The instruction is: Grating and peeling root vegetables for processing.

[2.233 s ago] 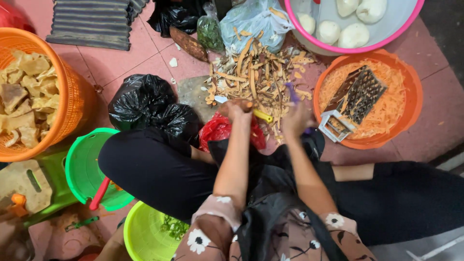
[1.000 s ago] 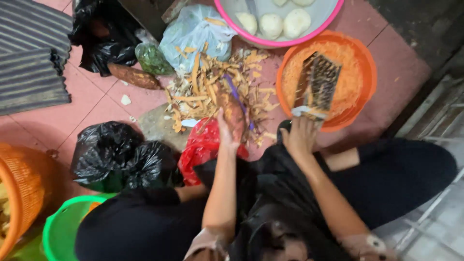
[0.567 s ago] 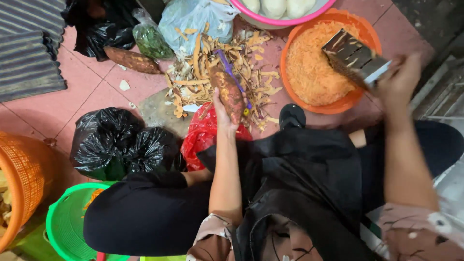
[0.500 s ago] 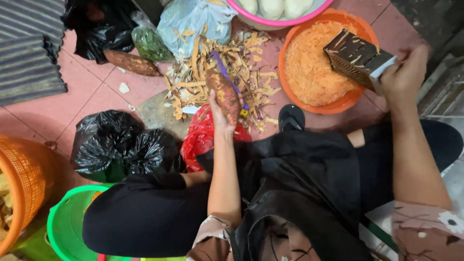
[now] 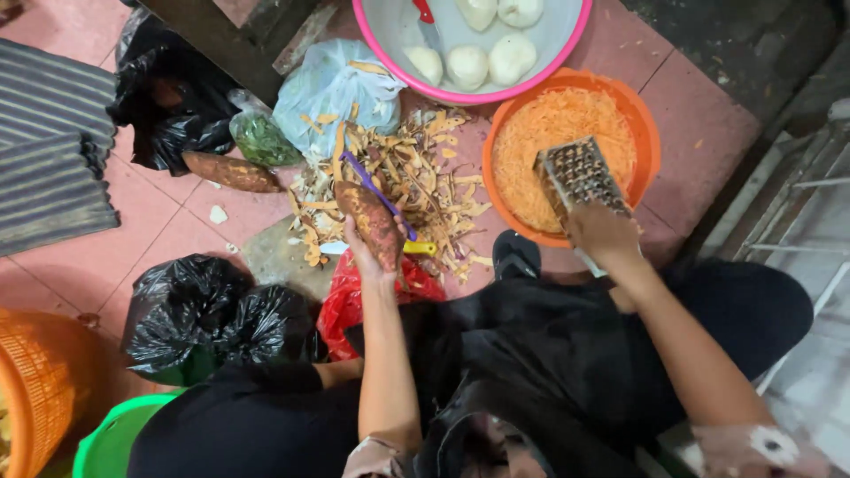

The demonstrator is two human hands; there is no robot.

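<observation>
**Grater lowered to the orange bowl**

The right hand [image 5: 602,235] has brought the grater [image 5: 580,177] down from its raised position to stand over the orange bowl [image 5: 642,115] of shreds, at 1 o'clock. Its grip is wrapped around the grater's lower end. The left hand [image 5: 367,257] pinches a sweet potato [image 5: 370,221] above the peelings [image 5: 416,177] at 12 o'clock, a purple peeler [image 5: 376,190] just beside it. The step looks like setting up to grate; the next move calls for bringing the sweet potato to the grater.
</observation>
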